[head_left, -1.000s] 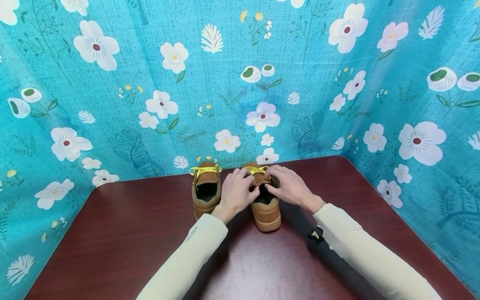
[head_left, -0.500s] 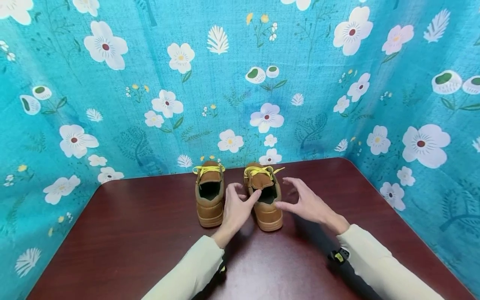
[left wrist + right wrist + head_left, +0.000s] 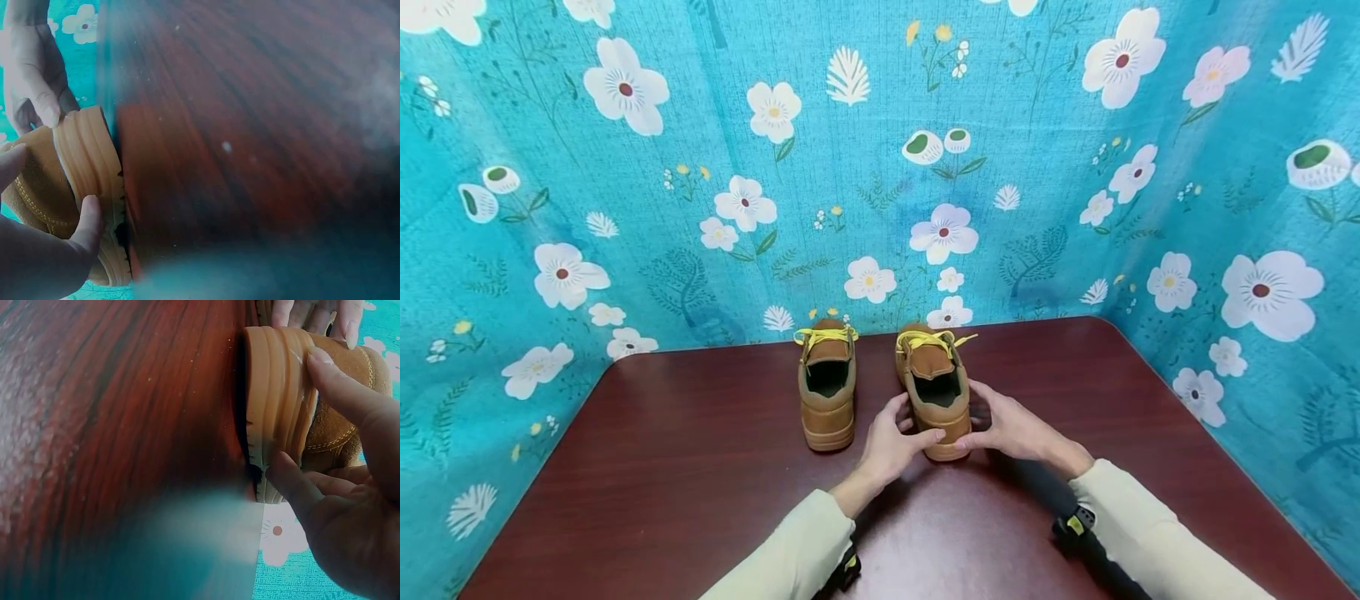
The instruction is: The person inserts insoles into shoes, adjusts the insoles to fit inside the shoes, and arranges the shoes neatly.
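Two brown lace-up shoes with yellow laces stand side by side on the table, toes toward the curtain. Around the heel of the right-hand shoe (image 3: pixel 943 421), my left hand (image 3: pixel 887 437) grips from the left, its thumb at the back. On the opposite side my right hand (image 3: pixel 1017 427) holds the same heel, thumb also behind. Both wrist views show fingers touching the tan rubber sole (image 3: pixel 94 162) and the stitched upper (image 3: pixel 340 412). The left-hand shoe (image 3: pixel 827 415) stands untouched, a gap away from my left hand. The far fingers are partly hidden by the shoe.
The dark red-brown table (image 3: pixel 700 467) has its back edge right behind the shoes' toes. A blue flowered curtain (image 3: pixel 865 217) hangs along the back and both sides. Small black devices with yellow marks sit at both wrists.
Both hands have come off the tongue and laces of the right-hand shoe and moved back and down to its heel. Its yellow laces are now uncovered.
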Available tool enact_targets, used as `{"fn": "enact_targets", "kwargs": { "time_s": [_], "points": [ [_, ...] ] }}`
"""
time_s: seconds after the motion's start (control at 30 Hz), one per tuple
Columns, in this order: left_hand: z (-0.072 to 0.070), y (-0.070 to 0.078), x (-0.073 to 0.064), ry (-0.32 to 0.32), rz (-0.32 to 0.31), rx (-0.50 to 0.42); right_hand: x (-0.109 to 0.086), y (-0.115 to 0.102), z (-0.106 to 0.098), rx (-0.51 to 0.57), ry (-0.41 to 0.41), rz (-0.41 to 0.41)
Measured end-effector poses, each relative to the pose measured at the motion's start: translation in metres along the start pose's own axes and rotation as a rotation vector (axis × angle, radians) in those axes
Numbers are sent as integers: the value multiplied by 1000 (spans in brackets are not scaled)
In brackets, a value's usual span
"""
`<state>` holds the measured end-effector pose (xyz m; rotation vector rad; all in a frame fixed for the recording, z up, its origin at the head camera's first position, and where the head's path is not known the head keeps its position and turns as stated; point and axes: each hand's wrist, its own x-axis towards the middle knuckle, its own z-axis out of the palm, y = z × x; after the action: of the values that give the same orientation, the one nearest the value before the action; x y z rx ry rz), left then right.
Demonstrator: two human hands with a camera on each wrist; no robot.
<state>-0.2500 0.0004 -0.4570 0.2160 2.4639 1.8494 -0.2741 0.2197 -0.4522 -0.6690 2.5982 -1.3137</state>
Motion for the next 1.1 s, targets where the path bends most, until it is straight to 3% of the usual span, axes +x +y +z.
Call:
{"fn": "enact_targets", "kwargs": {
  "time_s": [0.23,0.47,0.8,1.1],
  "points": [
    [-4,0,0,6,-14,22,9,-3,4,38,0,-28],
    [-8,-4,-1,5,2,9,18,-5,10,7,-3,-40],
    [-13,-3,-4,68,7,-46,32,-12,23,10,24,-35],
    [-15,-3,-8,134,9,23,43,-17,33,28,43,-30]
  ]
}}
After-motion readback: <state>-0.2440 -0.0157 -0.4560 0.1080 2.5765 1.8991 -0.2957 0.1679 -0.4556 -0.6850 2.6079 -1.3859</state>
